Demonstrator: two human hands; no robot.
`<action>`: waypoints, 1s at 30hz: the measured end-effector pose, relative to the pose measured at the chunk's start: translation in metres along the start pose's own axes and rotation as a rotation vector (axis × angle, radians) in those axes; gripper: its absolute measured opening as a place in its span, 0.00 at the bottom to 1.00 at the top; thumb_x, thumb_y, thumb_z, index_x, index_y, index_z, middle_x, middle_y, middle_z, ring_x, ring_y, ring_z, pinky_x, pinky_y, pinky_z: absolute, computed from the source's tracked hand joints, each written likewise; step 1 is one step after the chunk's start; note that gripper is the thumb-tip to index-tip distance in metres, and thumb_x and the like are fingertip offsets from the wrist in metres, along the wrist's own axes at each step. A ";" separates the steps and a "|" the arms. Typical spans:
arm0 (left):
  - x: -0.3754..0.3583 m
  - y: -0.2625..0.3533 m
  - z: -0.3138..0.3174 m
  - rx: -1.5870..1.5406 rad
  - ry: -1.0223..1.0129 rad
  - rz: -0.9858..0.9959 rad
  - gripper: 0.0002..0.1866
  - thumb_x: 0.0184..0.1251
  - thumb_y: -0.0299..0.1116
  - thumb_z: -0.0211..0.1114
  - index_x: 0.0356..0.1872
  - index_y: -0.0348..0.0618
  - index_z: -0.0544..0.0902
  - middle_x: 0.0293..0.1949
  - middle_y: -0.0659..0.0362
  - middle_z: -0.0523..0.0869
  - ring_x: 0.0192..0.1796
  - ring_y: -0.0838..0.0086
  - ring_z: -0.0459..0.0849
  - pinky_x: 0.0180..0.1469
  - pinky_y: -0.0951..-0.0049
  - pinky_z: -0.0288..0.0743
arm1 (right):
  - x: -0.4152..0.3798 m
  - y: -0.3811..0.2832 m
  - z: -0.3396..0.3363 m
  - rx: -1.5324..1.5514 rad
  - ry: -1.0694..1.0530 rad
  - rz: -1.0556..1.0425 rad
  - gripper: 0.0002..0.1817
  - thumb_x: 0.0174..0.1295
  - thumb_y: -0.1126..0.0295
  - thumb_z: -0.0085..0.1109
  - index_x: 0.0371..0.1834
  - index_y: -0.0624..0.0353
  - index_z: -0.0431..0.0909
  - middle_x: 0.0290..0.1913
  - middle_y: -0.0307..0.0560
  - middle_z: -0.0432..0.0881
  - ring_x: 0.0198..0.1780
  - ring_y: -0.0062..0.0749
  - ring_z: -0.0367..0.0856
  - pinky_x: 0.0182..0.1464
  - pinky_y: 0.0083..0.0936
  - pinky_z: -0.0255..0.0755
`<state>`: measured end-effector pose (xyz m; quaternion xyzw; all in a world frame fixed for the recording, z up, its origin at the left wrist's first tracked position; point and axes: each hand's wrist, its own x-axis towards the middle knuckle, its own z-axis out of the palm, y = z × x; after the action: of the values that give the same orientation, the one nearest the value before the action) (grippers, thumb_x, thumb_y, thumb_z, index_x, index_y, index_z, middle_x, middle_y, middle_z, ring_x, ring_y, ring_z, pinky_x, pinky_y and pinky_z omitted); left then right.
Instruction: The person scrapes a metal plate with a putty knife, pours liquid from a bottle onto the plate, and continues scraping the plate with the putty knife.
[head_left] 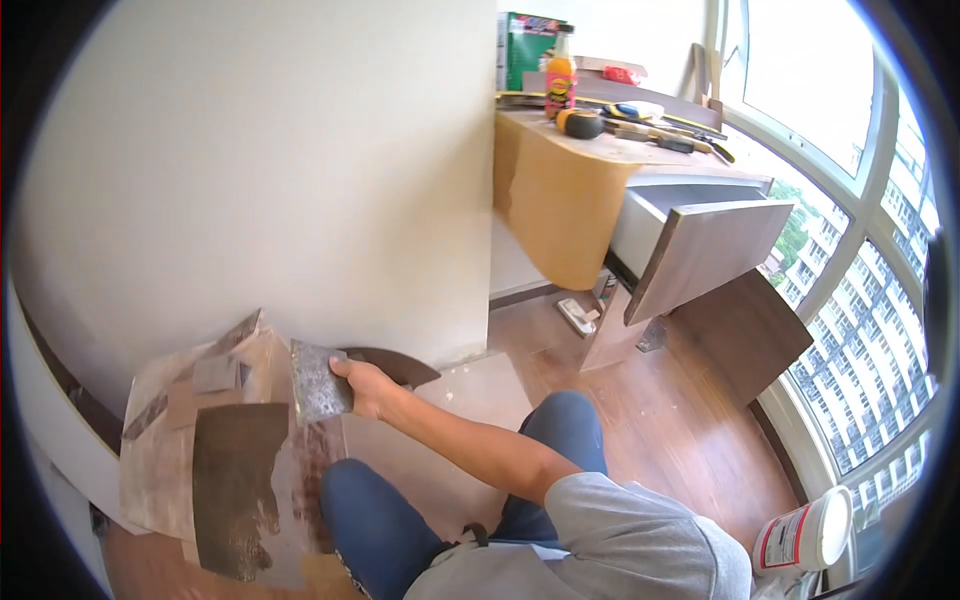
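My right hand [366, 388] reaches out to the left, its thumb pressed on a flat, roughly rectangular grey piece [321, 382] with a mottled, smeared surface. That piece is held tilted over the right part of a stained pale board [160, 440] on the floor. On the board lies a dark brown sheet [232, 470] with a ragged, patchy lower right edge. Small flat offcuts [216, 374] rest above it. A curved dark brown piece [405, 366] leans low by the wall, partly behind my hand. My left hand is out of view.
A desk [565, 200] with a curved front and a pulled-out drawer [712, 250] stands ahead. On it are a bottle [561, 75], a tape measure [580, 123] and several tools. A brown panel [742, 325] leans by the windows. A white tub [805, 532] stands at lower right.
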<state>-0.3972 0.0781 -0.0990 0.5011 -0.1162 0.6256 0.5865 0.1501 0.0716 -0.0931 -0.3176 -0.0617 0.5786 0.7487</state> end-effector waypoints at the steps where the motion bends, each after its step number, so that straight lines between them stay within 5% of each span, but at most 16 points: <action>1: 0.038 -0.007 0.064 0.295 0.211 -0.152 0.47 0.89 0.66 0.54 0.88 0.35 0.63 0.84 0.39 0.70 0.86 0.47 0.67 0.88 0.45 0.58 | -0.010 -0.006 -0.002 -0.003 -0.016 -0.010 0.24 0.93 0.59 0.52 0.79 0.66 0.75 0.73 0.54 0.86 0.70 0.48 0.88 0.75 0.55 0.81; 2: 0.092 -0.029 0.129 0.591 0.426 -0.302 0.43 0.90 0.61 0.55 0.84 0.30 0.68 0.77 0.42 0.81 0.77 0.52 0.80 0.82 0.47 0.70 | -0.013 -0.013 -0.002 0.068 -0.045 0.018 0.23 0.93 0.59 0.52 0.78 0.66 0.75 0.73 0.54 0.86 0.71 0.48 0.88 0.75 0.54 0.82; 4: 0.137 -0.076 0.156 0.368 0.036 -0.448 0.36 0.89 0.53 0.61 0.83 0.34 0.74 0.70 0.46 0.86 0.72 0.59 0.85 0.78 0.56 0.77 | -0.035 -0.038 -0.011 0.124 -0.086 0.015 0.23 0.94 0.59 0.51 0.77 0.65 0.76 0.72 0.54 0.86 0.71 0.47 0.88 0.75 0.54 0.82; 8: 0.227 -0.188 0.352 0.480 -0.492 -0.475 0.35 0.81 0.39 0.74 0.81 0.31 0.74 0.67 0.53 0.86 0.71 0.67 0.85 0.76 0.61 0.78 | -0.040 -0.057 -0.043 0.111 0.003 0.000 0.23 0.95 0.59 0.46 0.79 0.64 0.74 0.73 0.56 0.85 0.72 0.50 0.87 0.77 0.59 0.81; 12: 0.328 -0.354 0.508 0.519 -0.735 -0.318 0.44 0.81 0.47 0.78 0.86 0.30 0.70 0.80 0.39 0.79 0.83 0.57 0.78 0.84 0.57 0.72 | -0.029 -0.063 -0.075 0.188 0.089 -0.077 0.21 0.93 0.60 0.54 0.75 0.65 0.77 0.70 0.54 0.87 0.65 0.47 0.90 0.74 0.56 0.84; 16: 0.385 -0.460 0.639 0.541 -0.873 -0.376 0.62 0.68 0.58 0.86 0.90 0.31 0.61 0.81 0.34 0.77 0.84 0.53 0.76 0.85 0.52 0.70 | -0.038 -0.073 -0.082 0.280 0.187 -0.117 0.19 0.93 0.61 0.53 0.75 0.61 0.78 0.69 0.51 0.87 0.67 0.46 0.89 0.75 0.56 0.82; 18: 0.404 -0.500 0.678 0.431 -0.999 -0.418 0.64 0.66 0.58 0.88 0.90 0.31 0.61 0.80 0.35 0.78 0.83 0.54 0.77 0.84 0.52 0.70 | -0.038 -0.077 -0.079 0.250 0.222 -0.180 0.18 0.93 0.62 0.54 0.75 0.61 0.78 0.69 0.50 0.87 0.66 0.43 0.88 0.74 0.52 0.82; 21: 0.405 -0.541 0.715 0.615 -0.781 -0.548 0.59 0.63 0.52 0.92 0.86 0.34 0.67 0.74 0.42 0.83 0.78 0.61 0.81 0.82 0.55 0.72 | -0.035 -0.084 -0.078 0.250 0.209 -0.229 0.18 0.92 0.63 0.55 0.74 0.61 0.78 0.68 0.47 0.87 0.66 0.39 0.87 0.73 0.45 0.82; 24: 0.401 -0.564 0.730 0.472 -0.837 -0.523 0.45 0.63 0.45 0.92 0.76 0.38 0.78 0.62 0.50 0.90 0.66 0.68 0.88 0.73 0.57 0.81 | -0.030 -0.086 -0.071 0.287 0.132 -0.224 0.18 0.92 0.63 0.55 0.74 0.60 0.78 0.68 0.47 0.87 0.66 0.37 0.86 0.72 0.42 0.82; 27: 0.403 -0.601 0.739 0.450 -0.788 -0.395 0.24 0.64 0.37 0.91 0.56 0.40 0.90 0.45 0.57 0.93 0.44 0.73 0.93 0.48 0.64 0.91 | -0.027 -0.090 -0.071 0.295 0.108 -0.219 0.18 0.92 0.63 0.55 0.75 0.60 0.78 0.68 0.47 0.87 0.66 0.38 0.87 0.72 0.44 0.82; 30: 0.417 -0.549 0.729 0.365 -0.798 -0.226 0.22 0.65 0.35 0.88 0.55 0.40 0.90 0.43 0.57 0.93 0.45 0.74 0.93 0.47 0.62 0.91 | -0.028 -0.093 -0.070 0.339 0.101 -0.209 0.19 0.93 0.61 0.54 0.76 0.60 0.78 0.71 0.49 0.87 0.69 0.40 0.87 0.74 0.46 0.83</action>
<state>0.5067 -0.0423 0.3189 0.8077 -0.1656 0.3260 0.4625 0.2502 0.0058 -0.0898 -0.2073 0.0413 0.4832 0.8496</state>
